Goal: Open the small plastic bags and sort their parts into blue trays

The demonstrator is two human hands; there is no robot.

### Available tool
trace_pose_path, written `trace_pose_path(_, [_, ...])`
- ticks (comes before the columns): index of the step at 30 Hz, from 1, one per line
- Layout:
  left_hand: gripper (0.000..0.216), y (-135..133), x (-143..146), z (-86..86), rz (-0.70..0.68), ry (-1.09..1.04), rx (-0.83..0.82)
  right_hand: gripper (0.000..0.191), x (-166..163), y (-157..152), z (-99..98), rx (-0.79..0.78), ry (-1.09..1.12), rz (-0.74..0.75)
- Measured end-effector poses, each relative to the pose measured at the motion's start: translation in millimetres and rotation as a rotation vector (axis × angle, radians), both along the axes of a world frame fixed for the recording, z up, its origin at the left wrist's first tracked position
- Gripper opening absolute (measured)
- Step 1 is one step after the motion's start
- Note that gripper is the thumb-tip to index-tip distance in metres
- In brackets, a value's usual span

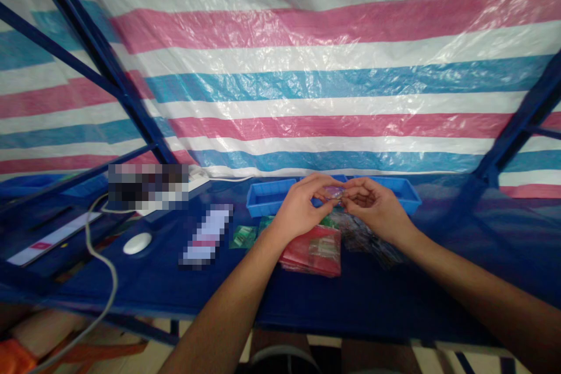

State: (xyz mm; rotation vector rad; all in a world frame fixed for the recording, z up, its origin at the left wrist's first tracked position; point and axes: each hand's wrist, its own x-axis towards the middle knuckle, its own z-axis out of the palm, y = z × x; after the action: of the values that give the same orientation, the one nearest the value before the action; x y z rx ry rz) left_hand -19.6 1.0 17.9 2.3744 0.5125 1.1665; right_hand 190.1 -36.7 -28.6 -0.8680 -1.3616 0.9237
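Observation:
My left hand [302, 204] and my right hand [372, 204] meet above the blue table [175, 280], fingers pinched together on a small pinkish clear packet [333, 191] held between them. Below the hands lies a stack of red packets [313, 251]. A heap of clear packets [368, 239] sits under my right wrist. Behind the hands stand blue plastic trays [267, 196].
Small green packets [243, 236] lie left of the red stack. A white round object [137, 242] with a white cable [105, 269] sits at the left. A striped pink, white and blue tarp [307, 70] hangs behind, framed by dark blue metal bars [109, 64].

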Motion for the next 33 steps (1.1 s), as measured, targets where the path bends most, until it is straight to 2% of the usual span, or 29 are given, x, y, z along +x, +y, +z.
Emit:
trace_pose_path(17, [0.032, -1.7, 1.0, -1.1, -0.053, -0.050, -0.053, 0.033, -0.5, -2.6, 1.8, 0.045, -0.068, -0.079])
trace_pose_path(21, [0.032, -0.3, 0.2, -2.6, -0.014, -0.035, 0.059, 0.033, 1.0, -0.5, 3.2, 0.014, -0.015, -0.058])
trace_pose_path(27, [0.034, 0.9, -4.7, -0.6, 0.078, 0.124, 0.313, 0.039, 1.0, -2.0, 7.7, -0.086, 0.059, 0.022])
trace_pose_path(30, [0.026, 1.4, -5.6, 1.4, 0.104, 0.101, 0.374, 0.047, 0.3, -5.1, 10.2, -0.107, 0.095, 0.087])
trace_pose_path(33, [0.021, 3.6, -5.2, 1.1, 0.100, 0.085, 0.387, 0.041, -0.2, -7.1, 12.5, -0.103, 0.110, 0.102])
